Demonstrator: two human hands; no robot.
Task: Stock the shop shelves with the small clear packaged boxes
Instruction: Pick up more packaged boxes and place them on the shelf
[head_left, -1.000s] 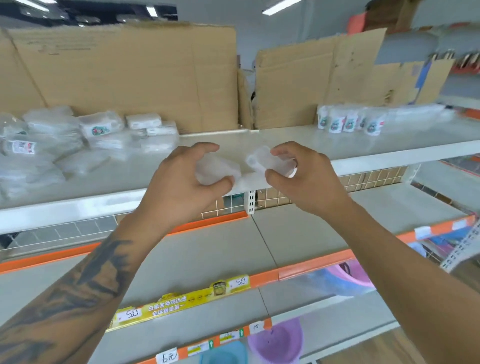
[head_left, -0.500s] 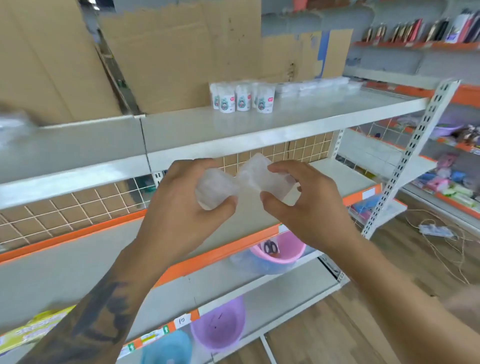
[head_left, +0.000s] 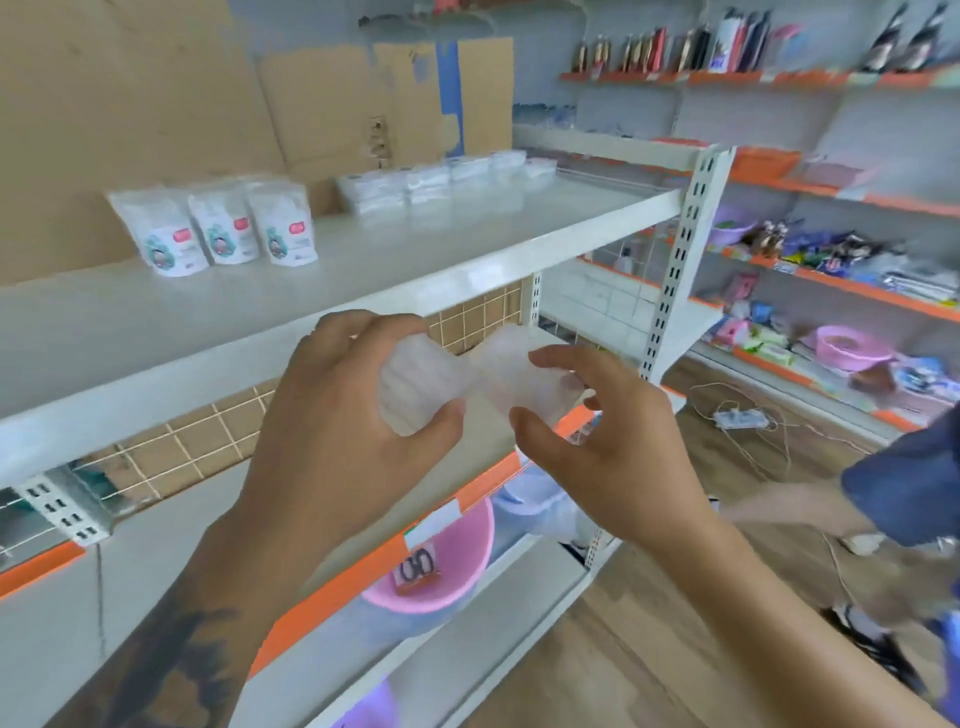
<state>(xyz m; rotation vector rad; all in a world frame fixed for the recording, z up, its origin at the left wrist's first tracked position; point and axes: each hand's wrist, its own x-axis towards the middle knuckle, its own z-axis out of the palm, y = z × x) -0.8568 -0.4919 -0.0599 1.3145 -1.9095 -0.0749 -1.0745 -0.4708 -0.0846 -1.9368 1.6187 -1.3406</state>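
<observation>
- Head view: the white top shelf (head_left: 363, 270) is running from lower left up toward upper right, with flattened cardboard (head_left: 156, 104) standing along its back.
- Three white pouches (head_left: 218, 228) are standing upright near the back of that shelf, and a row of clear packaged boxes (head_left: 447, 176) is sitting just to their right, stacked two high as far as I can tell.
- A pink basin (head_left: 441, 566) is sitting on a lower shelf with a price tag in front of it; can't tell what's inside.
- The left hand (head_left: 332, 436) is gripping a small clear box (head_left: 415, 387), thumb under and fingers curled over the top, held in the air in front of the top shelf's front edge.
- The right hand (head_left: 608, 457) is pinching a second clear box (head_left: 519, 374) between thumb and fingertips, the other fingers spread loosely.
- The two boxes are touching side by side, together lying roughly left to right; they're too blurry to tell which face is pointing up.
</observation>
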